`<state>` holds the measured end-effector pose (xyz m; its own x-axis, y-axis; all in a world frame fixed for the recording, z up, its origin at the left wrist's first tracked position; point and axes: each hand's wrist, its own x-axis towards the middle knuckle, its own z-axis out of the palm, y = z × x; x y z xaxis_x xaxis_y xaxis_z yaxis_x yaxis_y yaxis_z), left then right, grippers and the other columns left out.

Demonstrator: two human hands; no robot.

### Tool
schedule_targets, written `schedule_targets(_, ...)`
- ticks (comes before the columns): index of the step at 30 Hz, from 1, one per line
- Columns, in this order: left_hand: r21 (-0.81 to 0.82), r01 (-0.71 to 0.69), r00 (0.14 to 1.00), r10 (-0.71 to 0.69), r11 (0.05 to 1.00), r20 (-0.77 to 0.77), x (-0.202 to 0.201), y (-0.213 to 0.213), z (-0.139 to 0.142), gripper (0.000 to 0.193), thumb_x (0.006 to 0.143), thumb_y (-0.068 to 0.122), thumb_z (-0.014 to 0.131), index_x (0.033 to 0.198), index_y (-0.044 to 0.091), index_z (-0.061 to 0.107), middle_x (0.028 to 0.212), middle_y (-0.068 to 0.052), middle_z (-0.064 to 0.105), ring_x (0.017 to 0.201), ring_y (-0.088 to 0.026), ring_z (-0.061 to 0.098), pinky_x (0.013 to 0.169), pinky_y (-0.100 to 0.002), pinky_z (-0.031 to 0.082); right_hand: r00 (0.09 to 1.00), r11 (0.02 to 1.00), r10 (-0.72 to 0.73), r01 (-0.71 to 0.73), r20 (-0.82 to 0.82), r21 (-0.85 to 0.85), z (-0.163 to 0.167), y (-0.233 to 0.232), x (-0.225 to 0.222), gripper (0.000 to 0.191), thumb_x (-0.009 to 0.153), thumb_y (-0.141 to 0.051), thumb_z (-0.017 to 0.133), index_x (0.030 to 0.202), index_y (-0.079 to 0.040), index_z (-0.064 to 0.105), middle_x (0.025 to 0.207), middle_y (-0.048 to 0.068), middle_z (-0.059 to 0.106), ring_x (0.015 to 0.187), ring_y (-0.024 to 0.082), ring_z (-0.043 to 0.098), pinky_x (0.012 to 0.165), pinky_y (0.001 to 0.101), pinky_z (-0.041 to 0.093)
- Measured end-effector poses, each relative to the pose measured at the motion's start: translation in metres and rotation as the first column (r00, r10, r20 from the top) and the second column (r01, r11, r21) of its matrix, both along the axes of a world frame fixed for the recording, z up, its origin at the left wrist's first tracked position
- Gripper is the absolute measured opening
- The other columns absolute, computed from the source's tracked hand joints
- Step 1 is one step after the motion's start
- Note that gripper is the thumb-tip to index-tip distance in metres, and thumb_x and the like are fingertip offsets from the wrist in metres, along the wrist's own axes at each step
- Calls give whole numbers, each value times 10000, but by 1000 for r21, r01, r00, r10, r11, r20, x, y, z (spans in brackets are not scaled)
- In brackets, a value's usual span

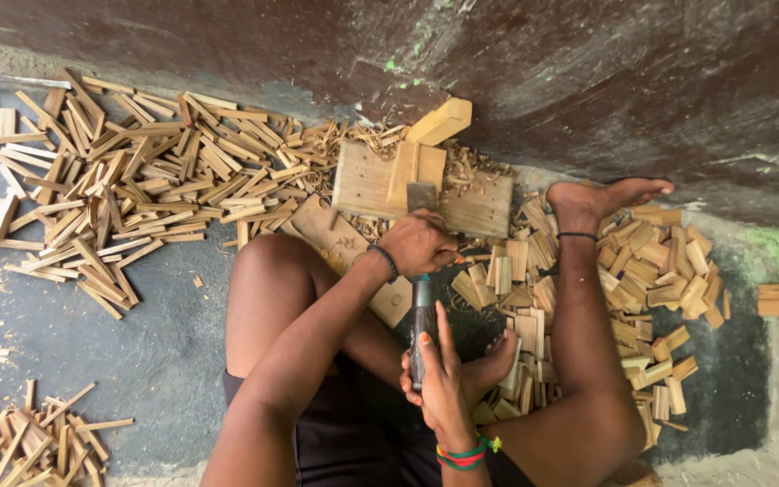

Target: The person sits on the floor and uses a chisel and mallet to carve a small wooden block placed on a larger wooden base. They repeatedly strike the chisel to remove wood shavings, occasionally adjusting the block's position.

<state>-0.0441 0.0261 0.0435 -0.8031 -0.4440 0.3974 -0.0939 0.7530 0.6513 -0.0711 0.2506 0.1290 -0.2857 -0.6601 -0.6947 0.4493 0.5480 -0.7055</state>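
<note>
Sitting cross-legged on a grey concrete floor (137, 343), the person has the right hand (439, 383) wrapped around the handle of a chisel (423, 311). The left hand (418, 242) is closed over its upper end, blade against a wooden block (362, 180). Short cut wood pieces (588, 298) lie by the legs, a larger heap of sticks (128, 189) farther left. Beyond, a stained dark wall (588, 81) rises.

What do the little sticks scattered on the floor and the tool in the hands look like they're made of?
The scattered sticks look like raw, unfinished wood: pale tan, split edges, curled shavings nearby. The tool, gripped by the right hand with the left hand near its blade, seems grey metal, dull and worn; I can't tell more.
</note>
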Motion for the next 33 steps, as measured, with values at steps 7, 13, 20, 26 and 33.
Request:
schedule_targets(7,87,-60,966,36,994,257,-21,-18,17,131,866,311,682,847,232,785,783,-31,707,815,-238,687,873,-409,515,1000,999,14,-15,-25,-31,18,-23,-13,663,1026,-347,491,1630,-373,219,720,59,566,436,101,499,332,215,353)
schedule_targets(13,-34,-55,998,57,998,42,-29,-48,20,229,844,385,732,808,164,777,832,-55,739,959,-255,685,1002,-412,467,998,997,51,-53,-46,-49,2,-46,-28,690,1002,-332,502,1618,-388,194,710,60,565,430,117,512,330,218,344)
schedule_targets(20,-73,-33,997,37,997,61,-14,-46,13,204,851,341,730,773,154,754,810,-67,731,971,-258,678,1000,-429,467,992,995,4,-17,-129,-103,-46,-48,-14,634,1026,-323,505,1614,-351,268,709,58,587,423,109,499,332,220,342)
schedule_targets(26,-79,-198,978,192,977,-78,-7,-18,29,202,938,328,728,923,127,739,978,-96,725,1019,-298,646,970,-435,479,991,969,-92,66,-98,-239,-44,-36,-14,574,1041,-336,497,1596,-283,360,694,69,583,414,102,481,331,216,343)
schedule_targets(33,-41,-488,873,487,872,-35,32,7,26,328,846,283,782,1119,140,672,1100,-63,675,1009,-291,641,915,-441,483,934,927,-304,245,-189,-284,-27,16,-69,552,1044,-333,479,1581,-277,366,746,92,592,441,115,488,343,223,370)
